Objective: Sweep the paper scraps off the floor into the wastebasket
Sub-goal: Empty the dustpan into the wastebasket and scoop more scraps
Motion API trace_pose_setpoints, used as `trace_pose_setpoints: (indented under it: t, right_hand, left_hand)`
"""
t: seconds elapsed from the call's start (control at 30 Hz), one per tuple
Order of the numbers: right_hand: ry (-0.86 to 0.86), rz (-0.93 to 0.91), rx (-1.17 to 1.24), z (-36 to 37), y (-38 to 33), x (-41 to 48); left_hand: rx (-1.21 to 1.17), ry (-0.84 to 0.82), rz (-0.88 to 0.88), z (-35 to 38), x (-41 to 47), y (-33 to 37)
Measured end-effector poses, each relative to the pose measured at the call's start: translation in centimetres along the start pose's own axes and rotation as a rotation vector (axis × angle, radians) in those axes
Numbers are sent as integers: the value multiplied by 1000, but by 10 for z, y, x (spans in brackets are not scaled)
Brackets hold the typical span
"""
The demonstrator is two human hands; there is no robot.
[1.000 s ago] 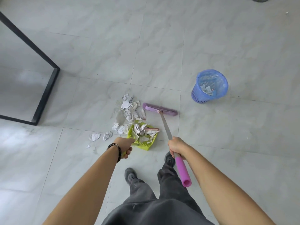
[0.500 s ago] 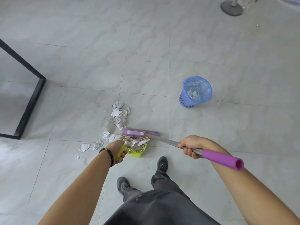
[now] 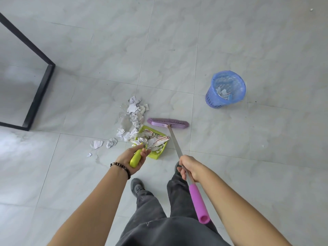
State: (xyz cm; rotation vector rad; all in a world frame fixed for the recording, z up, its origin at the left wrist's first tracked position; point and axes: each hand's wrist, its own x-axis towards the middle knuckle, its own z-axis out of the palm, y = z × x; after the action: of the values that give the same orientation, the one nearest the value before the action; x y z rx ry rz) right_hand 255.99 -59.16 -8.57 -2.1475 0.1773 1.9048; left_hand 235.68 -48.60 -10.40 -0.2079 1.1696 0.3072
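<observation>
The left hand [image 3: 133,158] is wrapped around the yellow-green handle of the dustpan [image 3: 156,148], with the fingers curled under it and the thumb on top. I think this low grip is there to keep the front lip of the dustpan flat against the floor [image 3: 230,157], so that paper can slide in and not pass under it. The dustpan is already quite full of crumpled scraps.

The right hand [image 3: 189,166] is closed around the metal part of the broom [image 3: 168,123] shaft, above the pink foam sleeve. Holding it so far down probably gives more control for short strokes with one hand. The purple brush head rests on the floor just beside the far corner of the dustpan, to the right of the pile, and at this moment it does not touch the paper.

The paper scraps [image 3: 134,114] are in a loose heap that starts at the left edge of the dustpan and goes away from the person. A few separate pieces [image 3: 96,144] lie to the left, a little apart from the heap.

The blue wastebasket [image 3: 226,89] stands upright, well apart to the right, and some paper is already inside. A black frame [image 3: 40,89] stands far to the left. In my judgement, much paper is not yet collected.
</observation>
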Motion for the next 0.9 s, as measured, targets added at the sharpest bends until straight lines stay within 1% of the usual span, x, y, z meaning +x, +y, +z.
trace_pose_setpoints:
  t: [0.1, 0.13, 0.17, 0.27, 0.37, 0.43, 0.7, 0.9]
  right_hand:
    - [60, -73, -51, 2, -3, -9]
    - [42, -90, -39, -2, -7, -13]
    - [-11, -79, 43, -10, -10, -18]
    - [-151, -37, 414, -42, -14, -44]
    - [-244, -93, 646, -61, -6, -79]
    - [-260, -139, 749, -64, 4, -100]
    - [-205, -395, 966, -70, 34, -166]
    - [-154, -525, 1001, -97, 37, -178]
  left_hand:
    - [118, 29, -33, 6, -11, -12]
    - [172, 38, -40, 8, -16, -17]
    - [221, 46, -43, 10, -22, -21]
    - [290, 28, -15, 21, -39, -24]
    - [330, -11, 33, 38, -59, -19]
    - [393, -40, 68, 51, -73, -17]
    - [615, -181, 167, 113, -109, -15]
    - [736, -257, 215, 162, -116, -32]
